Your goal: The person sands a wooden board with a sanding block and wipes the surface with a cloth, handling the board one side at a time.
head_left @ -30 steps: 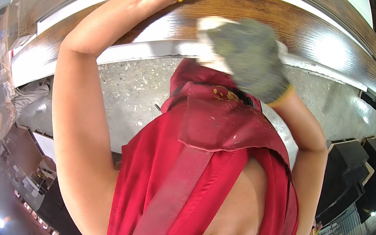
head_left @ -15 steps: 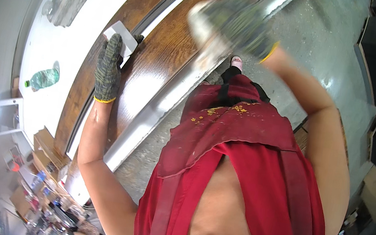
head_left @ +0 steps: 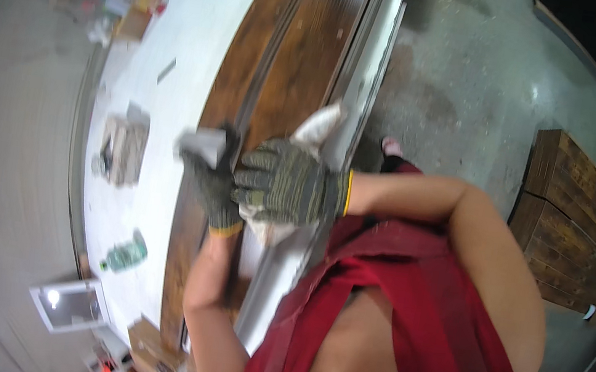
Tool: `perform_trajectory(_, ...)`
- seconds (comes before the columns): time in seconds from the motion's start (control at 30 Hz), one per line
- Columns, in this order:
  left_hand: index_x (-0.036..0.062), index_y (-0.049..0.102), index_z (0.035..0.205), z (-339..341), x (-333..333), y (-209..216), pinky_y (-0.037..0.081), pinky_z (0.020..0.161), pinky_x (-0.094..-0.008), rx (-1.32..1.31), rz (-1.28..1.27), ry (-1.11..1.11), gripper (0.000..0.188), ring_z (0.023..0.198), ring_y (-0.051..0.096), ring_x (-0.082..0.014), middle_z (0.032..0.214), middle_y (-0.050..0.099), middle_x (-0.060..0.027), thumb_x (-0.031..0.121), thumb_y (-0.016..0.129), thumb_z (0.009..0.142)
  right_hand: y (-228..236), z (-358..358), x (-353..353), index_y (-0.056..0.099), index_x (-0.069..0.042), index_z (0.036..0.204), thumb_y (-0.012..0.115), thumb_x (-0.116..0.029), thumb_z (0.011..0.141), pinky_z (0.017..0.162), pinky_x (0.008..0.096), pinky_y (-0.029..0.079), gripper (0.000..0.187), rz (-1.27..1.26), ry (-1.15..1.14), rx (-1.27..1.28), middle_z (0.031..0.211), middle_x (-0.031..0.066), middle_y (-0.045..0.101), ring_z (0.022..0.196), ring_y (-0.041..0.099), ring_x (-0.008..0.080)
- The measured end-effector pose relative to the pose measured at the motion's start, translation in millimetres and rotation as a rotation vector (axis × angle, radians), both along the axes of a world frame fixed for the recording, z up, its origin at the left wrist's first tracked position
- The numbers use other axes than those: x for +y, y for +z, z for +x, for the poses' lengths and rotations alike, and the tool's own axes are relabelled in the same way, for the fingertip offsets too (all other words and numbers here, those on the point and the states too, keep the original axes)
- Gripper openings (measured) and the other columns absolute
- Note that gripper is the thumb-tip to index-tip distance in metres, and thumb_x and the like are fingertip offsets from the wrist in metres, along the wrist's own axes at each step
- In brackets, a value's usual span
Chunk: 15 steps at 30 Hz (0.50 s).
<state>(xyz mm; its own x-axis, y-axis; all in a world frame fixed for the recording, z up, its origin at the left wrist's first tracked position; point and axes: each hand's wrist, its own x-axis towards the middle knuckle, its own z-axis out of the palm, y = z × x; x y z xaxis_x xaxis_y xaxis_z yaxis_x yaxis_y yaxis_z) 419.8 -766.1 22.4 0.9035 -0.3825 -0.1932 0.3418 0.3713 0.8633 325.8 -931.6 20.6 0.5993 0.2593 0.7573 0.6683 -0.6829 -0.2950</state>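
Our right hand (head_left: 287, 183) grips crumpled white cloth (head_left: 320, 122) over brown wood-grain boards (head_left: 303, 60), left hand (head_left: 210, 187) a blurred white block (head_left: 204, 146); press evenly.

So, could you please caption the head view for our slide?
Gloved right hand holds a pale cloth over brown boards.

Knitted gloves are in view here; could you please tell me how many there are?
2: one on the left hand, by a pale block; the other on the right hand, over a white cloth. Others could be hidden toward the blurred edges.
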Motion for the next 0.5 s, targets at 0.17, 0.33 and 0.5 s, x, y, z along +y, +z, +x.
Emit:
perform_trajectory(0.17,-0.0039,0.052,0.130,-33,-32,27,0.038,0.106,-0.0389,-0.484,0.397,-0.111,0.066,0.116,0.055,-0.0268,0.126,0.060,-0.0177,0.050,0.024,0.105,-33,30,-83,0.062,-0.021,0.120,0.061,-0.044,0.083,0.108,0.0515,0.034,0.043,0.040,-0.092,0.009,0.124,0.0047,0.059,0.122,0.051,0.0273)
perform_trajectory(0.33,-0.0037,0.054,0.128,-33,-7,14,0.041,0.103,-0.0404,-0.835,1.014,-0.050,0.040,0.113,0.057,-0.0299,0.123,0.061,-0.0199,0.023,0.034,0.106,-26,89,-234,0.070,-0.024,0.115,0.062,-0.041,0.087,0.111,0.0521,0.031,0.034,-0.063,-0.283,0.042,0.126,0.0050,0.061,0.127,0.050,0.0296)
perform_trajectory(0.5,-0.0022,0.061,0.119,-31,-43,29,0.049,0.091,-0.0392,-0.727,1.170,0.069,0.026,0.100,0.062,-0.0292,0.112,0.066,-0.0181,0.008,0.054,0.097,-35,155,-390,0.070,-0.028,0.114,0.059,-0.037,0.086,0.112,0.0487,0.030,0.032,-0.283,-0.566,-0.016,0.124,0.0001,0.065,0.122,0.055,0.0261)
